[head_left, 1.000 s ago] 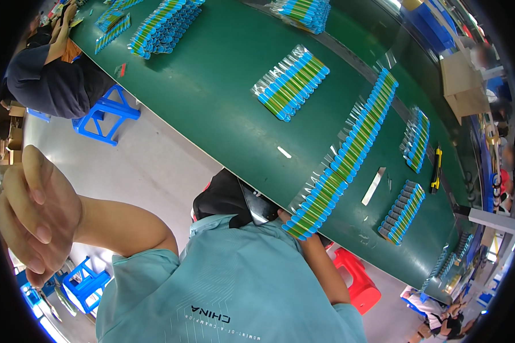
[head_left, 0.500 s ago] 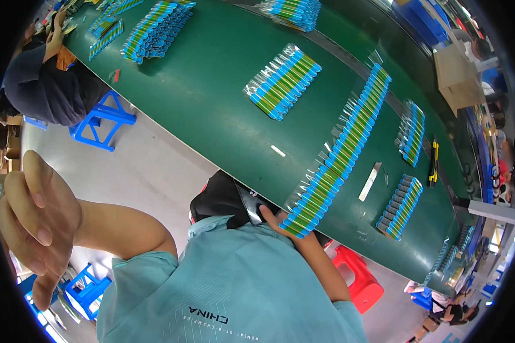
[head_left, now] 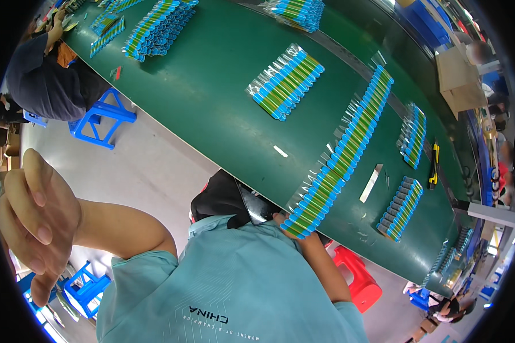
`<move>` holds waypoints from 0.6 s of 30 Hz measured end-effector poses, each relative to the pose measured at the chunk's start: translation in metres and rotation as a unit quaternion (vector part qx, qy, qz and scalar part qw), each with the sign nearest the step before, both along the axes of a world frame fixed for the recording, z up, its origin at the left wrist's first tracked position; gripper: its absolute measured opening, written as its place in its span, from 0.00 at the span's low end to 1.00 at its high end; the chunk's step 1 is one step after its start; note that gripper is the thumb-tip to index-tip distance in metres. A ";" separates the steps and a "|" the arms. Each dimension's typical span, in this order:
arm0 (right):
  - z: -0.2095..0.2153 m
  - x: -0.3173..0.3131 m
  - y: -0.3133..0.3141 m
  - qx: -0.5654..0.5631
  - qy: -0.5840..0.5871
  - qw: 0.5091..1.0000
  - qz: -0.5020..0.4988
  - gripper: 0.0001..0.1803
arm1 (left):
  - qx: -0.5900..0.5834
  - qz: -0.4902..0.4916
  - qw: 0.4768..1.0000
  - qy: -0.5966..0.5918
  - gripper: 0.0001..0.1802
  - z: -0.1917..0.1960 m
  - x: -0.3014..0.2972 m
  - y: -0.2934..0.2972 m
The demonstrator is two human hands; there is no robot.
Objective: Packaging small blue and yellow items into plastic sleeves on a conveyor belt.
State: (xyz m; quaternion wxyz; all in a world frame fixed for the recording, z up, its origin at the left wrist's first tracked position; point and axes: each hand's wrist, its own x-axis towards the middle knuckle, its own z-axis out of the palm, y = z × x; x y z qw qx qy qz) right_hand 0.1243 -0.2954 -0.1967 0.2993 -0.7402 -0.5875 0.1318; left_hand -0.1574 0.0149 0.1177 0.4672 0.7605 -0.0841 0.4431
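Left hand point(head_left: 37, 223): the fingers are curving loosely, the thumb is standing apart below them, and nothing visible is being held. This hand is hanging in the air, well apart from the table.

Right hand point(head_left: 284, 220): a few fingers are showing at the table's near edge; the rest is being covered by the near end of the long row of blue-and-green packets point(head_left: 340, 166). Whether these fingers are gripping the row or only resting under it cannot be told. A dark glossy handheld device point(head_left: 257, 207) is lying just beside them, over the person's lap.

The row is running diagonally across the green table point(head_left: 212, 103), its packets overlapping, its near end jutting past the edge. Left of it, a smaller packet group point(head_left: 287, 84) is lying flat, with a short white strip point(head_left: 280, 151) nearer the edge. Right of it, a longer white strip point(head_left: 371, 183), a grey-ended bundle point(head_left: 400, 208), another packet group point(head_left: 415, 137) and a yellow-and-black cutter point(head_left: 434, 166) are lying.

Farther out, a tall packet pile point(head_left: 160, 28) is occupying the far left, near a seated co-worker in dark clothes point(head_left: 48, 86). A red stool point(head_left: 357, 280) is standing beside the person's right arm.
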 end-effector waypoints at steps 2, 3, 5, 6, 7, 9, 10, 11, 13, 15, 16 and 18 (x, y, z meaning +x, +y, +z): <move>-0.006 0.002 -0.003 0.000 -0.014 1.000 0.011 0.20 | 0.000 0.000 1.000 0.001 0.20 0.000 0.000 0.001; -0.005 0.003 -0.002 0.000 -0.027 0.999 0.025 0.22 | 0.006 0.003 1.000 0.003 0.20 0.000 -0.001 0.002; -0.003 0.007 -0.001 0.014 -0.131 0.989 0.071 0.24 | 0.012 0.007 1.000 0.005 0.20 0.001 -0.002 0.002; 0.002 0.009 0.002 0.027 -0.234 0.965 0.115 0.26 | 0.012 0.006 1.000 0.008 0.19 0.001 -0.001 0.001; 0.007 0.007 0.006 0.027 -0.233 0.965 0.115 0.26 | 0.013 0.006 1.000 0.011 0.19 0.001 0.000 0.001; 0.020 -0.002 0.016 -0.031 0.036 0.999 0.024 0.30 | 0.011 0.004 1.000 0.011 0.19 0.000 0.001 0.000; 0.032 -0.003 0.024 -0.030 0.037 0.999 0.026 0.30 | 0.010 0.005 1.000 0.012 0.18 0.000 0.001 -0.001; 0.046 -0.003 0.033 -0.015 0.019 0.999 0.032 0.32 | 0.010 0.007 1.000 0.013 0.18 0.001 -0.001 -0.001; 0.040 -0.002 0.030 0.000 0.000 0.999 0.033 0.34 | 0.009 0.005 1.000 0.008 0.18 0.002 0.001 -0.001; 0.009 0.001 0.014 -0.065 0.072 0.993 0.061 0.38 | 0.020 0.005 1.000 0.018 0.17 0.004 0.003 0.001; 0.005 0.001 0.010 -0.065 0.072 0.994 0.059 0.38 | 0.032 0.008 0.999 0.028 0.16 0.004 0.004 0.001; 0.001 0.000 0.005 -0.063 0.087 0.993 0.054 0.37 | 0.005 -0.004 1.000 0.012 0.14 0.001 0.009 -0.001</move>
